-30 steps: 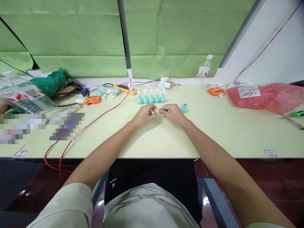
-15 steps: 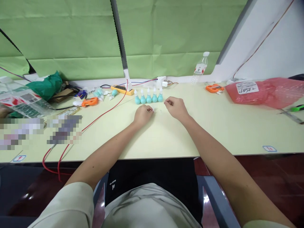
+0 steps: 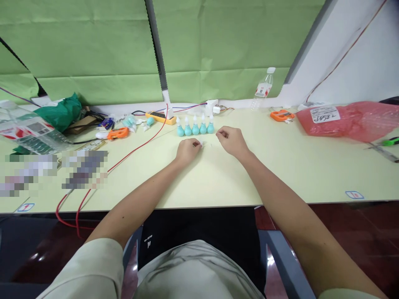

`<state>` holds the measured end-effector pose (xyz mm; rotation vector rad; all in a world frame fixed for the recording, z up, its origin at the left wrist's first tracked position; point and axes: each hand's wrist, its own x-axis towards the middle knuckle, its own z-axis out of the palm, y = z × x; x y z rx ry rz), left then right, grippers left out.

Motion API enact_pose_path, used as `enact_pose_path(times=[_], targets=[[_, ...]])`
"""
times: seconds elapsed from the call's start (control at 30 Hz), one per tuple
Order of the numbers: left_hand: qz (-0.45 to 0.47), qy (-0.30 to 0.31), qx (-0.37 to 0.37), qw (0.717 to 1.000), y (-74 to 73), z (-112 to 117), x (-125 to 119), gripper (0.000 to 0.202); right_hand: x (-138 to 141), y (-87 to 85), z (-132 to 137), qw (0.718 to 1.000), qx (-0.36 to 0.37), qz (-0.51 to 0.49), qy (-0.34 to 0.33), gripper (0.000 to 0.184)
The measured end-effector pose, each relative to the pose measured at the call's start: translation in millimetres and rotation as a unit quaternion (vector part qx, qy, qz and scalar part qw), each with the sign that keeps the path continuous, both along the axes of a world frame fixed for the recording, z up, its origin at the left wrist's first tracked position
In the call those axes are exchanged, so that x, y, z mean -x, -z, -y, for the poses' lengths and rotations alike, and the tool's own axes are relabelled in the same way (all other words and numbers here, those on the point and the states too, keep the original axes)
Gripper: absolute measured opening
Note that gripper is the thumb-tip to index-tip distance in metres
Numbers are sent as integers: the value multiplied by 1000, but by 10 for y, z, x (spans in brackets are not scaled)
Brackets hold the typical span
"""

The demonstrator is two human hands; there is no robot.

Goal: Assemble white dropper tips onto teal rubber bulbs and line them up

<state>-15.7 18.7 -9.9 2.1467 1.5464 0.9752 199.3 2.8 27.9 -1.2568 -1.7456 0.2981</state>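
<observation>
In the middle of the table, my left hand (image 3: 188,150) is closed in a pinch, with a small whitish piece (image 3: 201,144) just showing at its fingertips; its kind is too small to tell. To the right, my right hand (image 3: 232,140) hovers or rests with thumb and forefinger pressed together. Whatever may be between those fingers does not show. Just beyond both hands stands a row of several turquoise bulb-shaped squeeze bottles (image 3: 195,129) with white pointed tips, upright and side by side. Neither hand touches them. A tiny speck lies on the table between the hands.
Behind the row lie a yellow multimeter (image 3: 160,118) and a white plug (image 3: 212,109). A red cable (image 3: 137,148) crosses the table on the left. Farther out are a clear water bottle (image 3: 262,90), orange tools (image 3: 282,116) and a red plastic bag (image 3: 343,120).
</observation>
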Motion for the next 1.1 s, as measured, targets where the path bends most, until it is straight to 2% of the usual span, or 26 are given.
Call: enact_pose_path(times=[0.2,0.33,0.53,0.67,0.83,0.93,1.03,1.1], targets=[[7,-2,6,1000,1,5,10,16,-33,-20,-4,1000,4,-7,5,15],[23,-16,-3,1000,-25,1,133,16,-91,-41,-21,999,-4,-35,15,14],[47,-98,-53,993,-109,-104,413,20,-164,-73,-34,997,-12,-55,50,13],[81,-141,-71,984,-86,-231,518,16,-168,-43,-75,996,-29,-44,73,12],[112,-155,-60,980,-22,-314,542,12,-79,-11,-413,993,-8,-114,41,17],[116,-133,-83,981,-41,-281,507,12,29,-49,-729,994,0,-110,29,33],[112,-113,-92,983,-97,-207,452,14,165,-77,-999,995,29,-74,58,48],[107,-103,-88,985,-131,-160,420,15,251,-61,-1118,992,55,-53,96,50]])
